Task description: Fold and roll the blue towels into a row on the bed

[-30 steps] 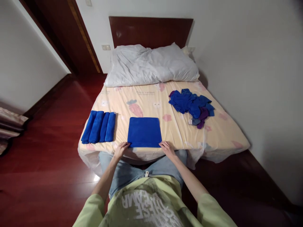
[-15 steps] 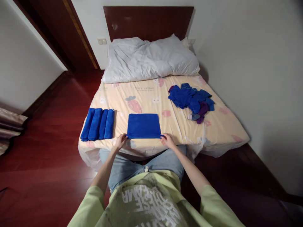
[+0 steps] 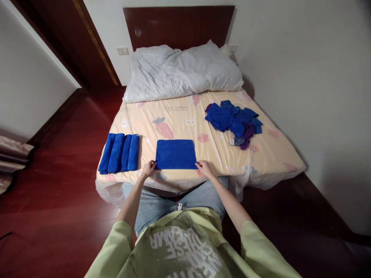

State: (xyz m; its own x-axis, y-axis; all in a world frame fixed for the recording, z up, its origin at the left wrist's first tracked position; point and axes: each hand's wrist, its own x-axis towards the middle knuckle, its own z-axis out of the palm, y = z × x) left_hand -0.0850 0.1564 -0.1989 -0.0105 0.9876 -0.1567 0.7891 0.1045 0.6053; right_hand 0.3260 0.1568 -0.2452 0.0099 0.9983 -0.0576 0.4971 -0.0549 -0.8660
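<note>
A blue towel [image 3: 176, 153], folded into a flat rectangle, lies at the near edge of the bed in front of me. My left hand [image 3: 148, 168] pinches its near left corner. At the near right corner, my right hand [image 3: 203, 168] has its fingers closed on the cloth in the same way. Several rolled blue towels [image 3: 118, 153] lie side by side to the left of my left hand. Farther off on the right is a loose heap of blue and purple cloths [image 3: 233, 121], with a small white tag showing.
The bed [image 3: 176, 116] has a pale sheet printed with carrots and flowers. A crumpled white quilt or pillow [image 3: 185, 71] lies against the dark wooden headboard [image 3: 179, 27]. Walls stand to the right and behind; a curtain [image 3: 13, 160] hangs at far left.
Both hands have moved slightly away from me at the towel's near corners. The narrow strip along its near edge looks less distinct now. The view has shifted a little.
</note>
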